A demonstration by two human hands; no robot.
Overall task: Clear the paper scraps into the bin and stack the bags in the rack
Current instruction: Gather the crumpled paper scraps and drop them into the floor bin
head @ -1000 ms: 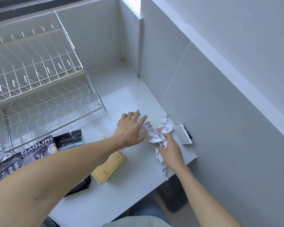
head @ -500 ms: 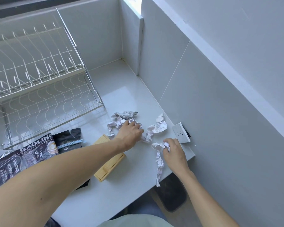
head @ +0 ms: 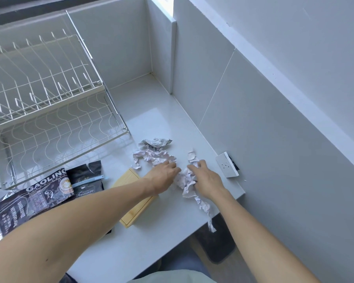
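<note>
Paper scraps (head: 184, 180) lie bunched mid-frame between 2 hands, trailing toward the lower-right counter edge. Left hand (head: 164, 176) and right hand (head: 206, 178) press in loosely spread, gripping nothing firmly.

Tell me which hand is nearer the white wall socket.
Right. The right hand lies just left of the white wall socket, on the paper scraps; the left hand sits farther left, beyond those scraps.

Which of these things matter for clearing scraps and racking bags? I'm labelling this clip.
Job:
paper scraps
foil scrap
coffee bags
wire rack
left hand
right hand

Lying about:
wooden box
white socket block
counter
</note>
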